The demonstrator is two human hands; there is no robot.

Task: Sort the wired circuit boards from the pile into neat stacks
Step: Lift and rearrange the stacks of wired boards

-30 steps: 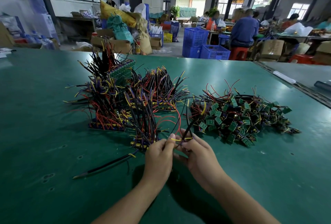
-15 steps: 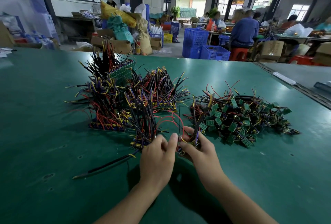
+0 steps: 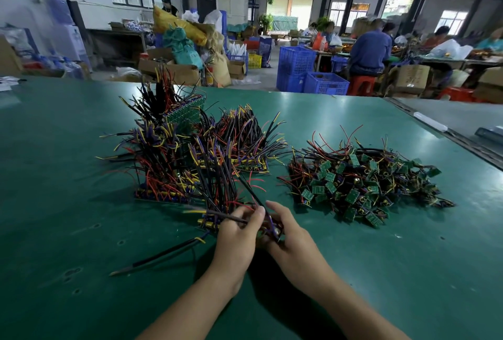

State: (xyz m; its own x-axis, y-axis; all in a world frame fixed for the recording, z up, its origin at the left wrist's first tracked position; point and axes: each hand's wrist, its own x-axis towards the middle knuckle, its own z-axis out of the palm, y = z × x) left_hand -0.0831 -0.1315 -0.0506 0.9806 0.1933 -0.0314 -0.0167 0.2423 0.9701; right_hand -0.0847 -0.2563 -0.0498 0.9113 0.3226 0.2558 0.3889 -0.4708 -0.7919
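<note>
One wired circuit board [image 3: 272, 231] is held just above the worktop [image 3: 81, 285], about midway along its near edge, between both hands. The left hand [image 3: 236, 241] pinches its dark wires, fingers [image 3: 257, 216] curled round them. The right hand [image 3: 292, 241] is clamped on the board end from the other side, with most of the board hidden in its grip. The held board is touching or just beside the nearest stack [image 3: 217, 192], whose wires stand up in a bunch, so I judge it is being straightened and set onto that stack.

Behind and to the left are more sorted groups. A wide stack [image 3: 160, 165] lies toward the left edge, another stack [image 3: 242, 144] lies behind the nearest one, and a tall bundle [image 3: 185, 114] with boards on edge stands closest to the far edge. A fair share therefore looks done. To the right, well apart from the stacks, the loose pile [image 3: 362, 184] of small green boards and tangled wires remains large, so much sorting is left.

A stray black cable [image 3: 160, 255] lies on the worktop, left of the hands.
</note>
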